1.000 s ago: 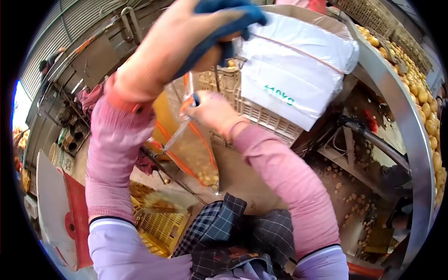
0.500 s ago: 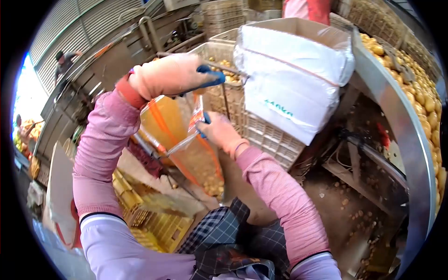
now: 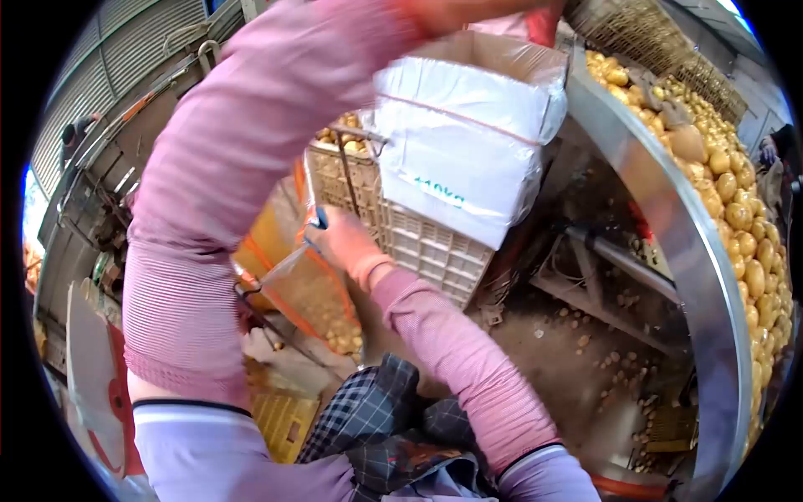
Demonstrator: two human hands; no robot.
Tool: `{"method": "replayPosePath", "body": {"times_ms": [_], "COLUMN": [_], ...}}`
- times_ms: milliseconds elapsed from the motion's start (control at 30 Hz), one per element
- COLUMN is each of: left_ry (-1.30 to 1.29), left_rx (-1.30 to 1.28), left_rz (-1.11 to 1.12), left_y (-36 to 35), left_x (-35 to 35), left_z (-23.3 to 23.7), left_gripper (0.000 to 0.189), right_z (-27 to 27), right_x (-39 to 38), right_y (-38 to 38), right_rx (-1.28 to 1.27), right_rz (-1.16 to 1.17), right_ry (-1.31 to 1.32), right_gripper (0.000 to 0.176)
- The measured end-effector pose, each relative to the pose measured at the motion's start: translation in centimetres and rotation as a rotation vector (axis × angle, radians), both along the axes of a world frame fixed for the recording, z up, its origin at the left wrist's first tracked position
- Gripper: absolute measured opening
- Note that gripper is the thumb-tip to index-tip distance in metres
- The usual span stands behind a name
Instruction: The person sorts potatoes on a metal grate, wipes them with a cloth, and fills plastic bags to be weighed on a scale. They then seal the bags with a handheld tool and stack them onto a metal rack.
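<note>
My right hand (image 3: 347,243), in an orange glove with blue fingertips, is closed on the upper edge of a clear plastic bag (image 3: 311,289) with orange stripes. Several small potatoes (image 3: 343,339) lie in the bag's bottom. My left hand (image 3: 460,12) is raised across the top of the view, above a plastic-wrapped white box (image 3: 456,138); it is smeared by motion and its fingers are out of frame. The box rests on a stack of beige crates (image 3: 435,251).
At the right, a curved metal rim (image 3: 711,251) borders a heap of potatoes (image 3: 740,213). Loose potatoes (image 3: 623,364) litter the floor below it. A yellow crate (image 3: 286,422) sits by my legs, and a white panel (image 3: 88,351) stands at the left. Another person (image 3: 77,138) is far left.
My left hand has swung up and to the right, away from the bag's top. The right hand keeps its grip on the bag. The view has turned rightward.
</note>
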State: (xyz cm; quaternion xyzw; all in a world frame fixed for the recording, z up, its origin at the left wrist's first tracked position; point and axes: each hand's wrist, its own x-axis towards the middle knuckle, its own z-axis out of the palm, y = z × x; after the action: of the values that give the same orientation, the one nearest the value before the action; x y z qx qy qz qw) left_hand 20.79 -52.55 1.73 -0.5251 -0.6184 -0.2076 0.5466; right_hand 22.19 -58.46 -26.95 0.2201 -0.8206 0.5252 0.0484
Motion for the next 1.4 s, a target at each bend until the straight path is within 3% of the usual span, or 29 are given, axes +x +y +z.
{"method": "replayPosePath", "body": {"times_ms": [67,167,200,233,300,333,367,433,500,567,633,700,767,800,833,900,933,967,1000,1033,1067,1100,1167,1267,1300,1367,1400], "left_ry": [0.515,-0.567,-0.616,-0.666,-0.384,-0.423,-0.735,-0.778,-0.711,-0.764,-0.506,-0.782,-0.762,-0.119,-0.279,-1.007,-0.86,-0.855,-1.11,-1.362,-1.38,-1.332,-1.364,-1.375,-1.383,-1.2,-0.908], "left_rx": [-0.307,0.116,-0.105,-0.325,-0.693,-0.785,-0.747,-0.76,-0.749,-0.744,-0.685,-0.749,-0.831,-0.881,-0.891,-0.691,-0.551,-0.518,-0.507,-0.495,-0.541,-0.518,-0.534,-0.646,-0.646,-0.673,-0.744], "left_rz": [0.922,0.465,0.609,0.747,0.572,0.503,0.508,0.536,0.327,0.383,0.548,0.364,0.084,0.023,0.042,0.126,0.024,0.071,-0.014,-0.106,0.141,-0.031,0.02,-0.27,-0.276,-0.2,-0.171], "left_y": [-10.0,-16.4,-17.9,-19.1,-19.8,-19.4,-18.1,-17.5,-18.9,-19.7,-19.6,-16.5,-15.1,-15.9,-16.2,-15.7,-16.3,-17.0,-17.2,-17.2,-16.5,-16.6,-16.8,-19.2,-19.7,-21.0,-22.1], "left_x": [-7.0,-7.2,-8.3,-9.3,-11.3,-12.0,-11.9,-12.5,-13.8,-13.4,-14.4,-13.2,-15.8,-18.8,-18.8,-18.4,-19.7,-19.2,-19.5,-19.8,-15.1,-15.8,-15.0,-15.1,-15.1,-14.5,-14.8], "left_z": [-2.5,-9.8,-11.7,-13.5,-16.4,-17.8,-18.0,-17.3,-17.4,-17.5,-17.5,-15.6,-16.2,-17.2,-17.4,-18.8,-21.3,-22.3,-22.1,-21.6,-19.1,-20.2,-19.8,-20.4,-20.6,-20.7,-20.9], "left_gripper": [0.029,0.027,0.032,0.039,0.044,0.053,0.056,0.049,0.048,0.05,0.05,0.039,0.034,0.033,0.035,0.038,0.038,0.038,0.039,0.041,0.046,0.049,0.047,0.042,0.042,0.043,0.044], "right_z": [0.9,2.3,3.6,3.2,5.3,6.4,7.5,10.1,10.8,9.2,8.5,8.8,9.2,9.2,9.2,9.8,10.6,11.0,10.8,9.7,9.5,9.5,9.1,10.1,10.6,10.6,10.7], "right_x": [0.1,-0.6,-0.5,-1.6,-1.9,-2.0,-2.0,-1.2,-0.9,-1.0,-1.7,-2.3,-3.8,-4.6,-4.6,-4.6,-4.2,-3.8,-3.5,-3.9,-3.2,-2.8,-3.4,-4.0,-4.0,-3.7,-4.0], "right_y": [0.7,0.4,0.6,0.2,0.7,1.0,1.5,2.6,3.7,4.0,3.4,2.6,1.5,1.0,0.9,0.5,1.0,2.0,3.2,4.4,5.0,5.3,5.5,6.0,5.8,4.7,4.1], "right_rx": [0.058,0.236,0.339,0.337,0.494,0.594,0.695,0.873,0.871,0.764,0.752,0.745,0.876,0.932,0.997,0.999,0.991,0.984,0.96,0.911,0.876,0.843,0.844,0.838,0.834,0.839,0.824], "right_rz": [0.045,0.045,0.047,0.004,-0.02,-0.006,0.007,-0.001,-0.041,-0.16,-0.211,-0.253,-0.234,-0.258,-0.234,-0.268,-0.272,-0.272,-0.341,-0.438,-0.425,-0.412,-0.36,-0.251,-0.182,-0.213,-0.185], "right_ry": [-0.058,-0.059,-0.03,0.026,0.043,0.087,0.13,0.177,0.258,0.45,0.42,0.392,0.175,0.123,0.116,0.239,0.28,0.317,0.374,0.428,0.378,0.339,0.33,0.27,0.233,0.277,0.253], "right_gripper": [0.033,0.039,0.042,0.032,0.034,0.035,0.037,0.04,0.041,0.044,0.045,0.046,0.046,0.044,0.044,0.046,0.049,0.051,0.059,0.054,0.054,0.054,0.051,0.044,0.041,0.036,0.035]}}
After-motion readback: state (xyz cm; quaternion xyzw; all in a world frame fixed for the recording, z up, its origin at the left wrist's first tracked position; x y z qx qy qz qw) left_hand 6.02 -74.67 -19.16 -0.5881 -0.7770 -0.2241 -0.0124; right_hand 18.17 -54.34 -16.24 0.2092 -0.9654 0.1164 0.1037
